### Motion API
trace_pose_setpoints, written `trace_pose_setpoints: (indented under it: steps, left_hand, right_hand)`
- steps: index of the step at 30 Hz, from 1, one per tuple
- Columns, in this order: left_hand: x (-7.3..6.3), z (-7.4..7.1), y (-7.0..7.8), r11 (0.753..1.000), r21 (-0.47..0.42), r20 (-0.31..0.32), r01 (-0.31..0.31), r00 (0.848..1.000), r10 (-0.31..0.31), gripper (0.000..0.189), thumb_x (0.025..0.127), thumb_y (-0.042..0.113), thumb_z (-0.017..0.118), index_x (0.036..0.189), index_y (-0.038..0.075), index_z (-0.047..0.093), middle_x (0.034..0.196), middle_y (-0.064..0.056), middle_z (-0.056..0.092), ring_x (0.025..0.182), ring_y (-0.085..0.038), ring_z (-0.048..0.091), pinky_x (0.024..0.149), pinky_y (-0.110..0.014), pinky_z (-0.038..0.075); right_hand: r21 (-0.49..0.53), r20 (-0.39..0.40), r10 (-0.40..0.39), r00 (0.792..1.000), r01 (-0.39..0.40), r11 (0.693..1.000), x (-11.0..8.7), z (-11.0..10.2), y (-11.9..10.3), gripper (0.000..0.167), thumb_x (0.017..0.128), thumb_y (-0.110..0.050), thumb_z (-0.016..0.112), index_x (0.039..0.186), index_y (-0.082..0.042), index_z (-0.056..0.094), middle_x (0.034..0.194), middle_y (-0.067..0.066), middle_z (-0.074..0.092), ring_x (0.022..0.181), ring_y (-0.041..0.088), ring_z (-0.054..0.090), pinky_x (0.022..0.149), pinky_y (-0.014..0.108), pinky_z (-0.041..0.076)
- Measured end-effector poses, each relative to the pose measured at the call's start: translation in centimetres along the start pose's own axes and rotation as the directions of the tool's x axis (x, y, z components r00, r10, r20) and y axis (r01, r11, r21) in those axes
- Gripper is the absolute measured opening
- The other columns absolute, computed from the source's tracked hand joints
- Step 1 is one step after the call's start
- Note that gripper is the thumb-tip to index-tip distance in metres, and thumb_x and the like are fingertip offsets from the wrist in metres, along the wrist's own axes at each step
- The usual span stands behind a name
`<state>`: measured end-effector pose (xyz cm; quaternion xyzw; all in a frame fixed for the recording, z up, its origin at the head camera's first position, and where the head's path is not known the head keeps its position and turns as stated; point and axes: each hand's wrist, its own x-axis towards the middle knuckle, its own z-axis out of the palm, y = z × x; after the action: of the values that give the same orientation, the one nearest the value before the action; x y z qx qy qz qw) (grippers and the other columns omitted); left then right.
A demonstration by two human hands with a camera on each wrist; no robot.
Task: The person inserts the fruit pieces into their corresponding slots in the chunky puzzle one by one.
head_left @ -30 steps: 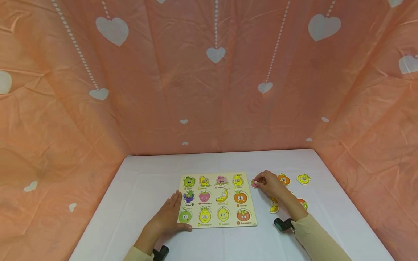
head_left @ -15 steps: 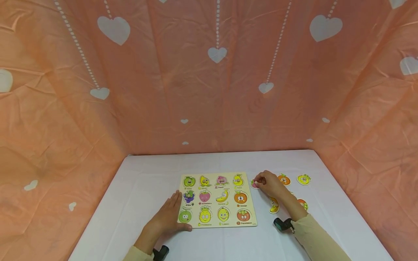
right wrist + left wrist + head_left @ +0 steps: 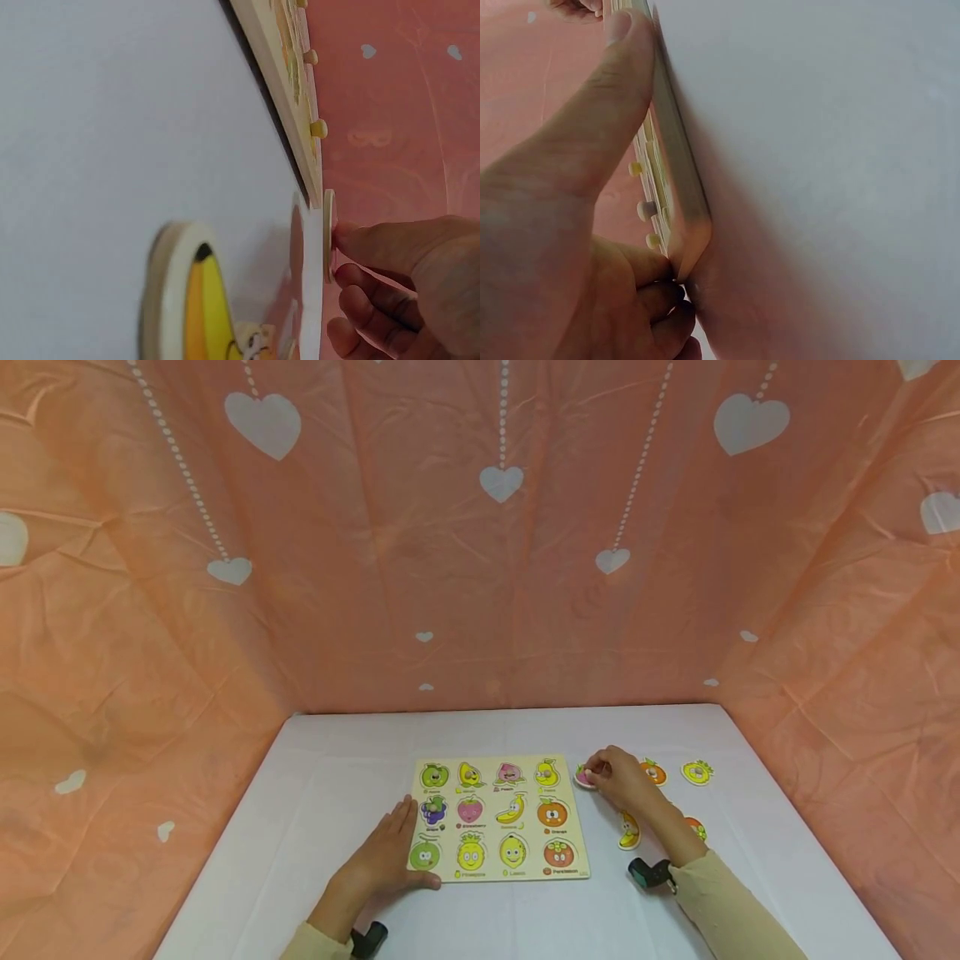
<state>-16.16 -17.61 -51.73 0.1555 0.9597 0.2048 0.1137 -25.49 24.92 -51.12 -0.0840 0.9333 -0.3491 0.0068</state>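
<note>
A wooden fruit puzzle board lies on the white table. My left hand rests at its left side, fingers along the left edge and thumb at the front corner. In the left wrist view the thumb lies along the board's edge. Beside the board's right edge, my right hand pinches a pink strawberry puzzle piece by its knob. In the right wrist view this piece stands apart from its shadow on the table.
Right of the board lie loose pieces: a banana, an orange, a yellow piece with green leaves and a red-orange piece partly behind the right forearm. Knobbed pieces fill the board's back row. A peach-coloured curtain encloses the table.
My right hand has risen slightly with the strawberry piece, which shifts a little up and left. The left hand stays at the board's edge.
</note>
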Motion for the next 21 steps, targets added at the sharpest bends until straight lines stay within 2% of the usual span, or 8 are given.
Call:
trace_pose_setpoints:
  steps: [6,12,21]
  left_hand:
    - [-0.1,0.0,0.1,1.000,0.001,0.002,0.006,1.000,-0.006,0.138,0.072,0.054,0.097,0.163,-0.016,0.021,0.173,-0.033,0.019,0.161,-0.046,0.022,0.133,-0.056,0.022]
    - [-0.1,0.0,0.1,1.000,-0.006,-0.004,0.008,1.000,-0.008,0.138,0.072,0.054,0.097,0.163,-0.016,0.021,0.173,-0.033,0.020,0.162,-0.046,0.022,0.133,-0.055,0.022]
    - [0.0,0.1,0.0,1.000,0.002,-0.011,0.013,1.000,-0.013,0.137,0.071,0.054,0.097,0.163,-0.016,0.023,0.172,-0.033,0.021,0.161,-0.046,0.023,0.133,-0.055,0.023]
  right_hand:
    - [-0.006,-0.015,-0.017,1.000,0.017,1.000,0.0,-0.2,-0.5,0.008,0.100,-0.010,0.077,0.106,-0.005,0.077,0.094,0.005,0.061,0.085,0.020,0.054,0.069,0.029,0.046]
    - [-0.022,-0.032,-0.018,0.999,0.017,1.000,0.0,-0.1,-1.0,0.010,0.099,-0.013,0.078,0.107,-0.006,0.077,0.095,0.003,0.062,0.086,0.020,0.055,0.070,0.029,0.047]
    - [-0.026,-0.061,-0.081,0.995,0.080,0.996,0.1,0.2,-1.7,0.011,0.097,-0.012,0.080,0.105,-0.005,0.077,0.093,0.002,0.063,0.086,0.019,0.054,0.070,0.028,0.046]
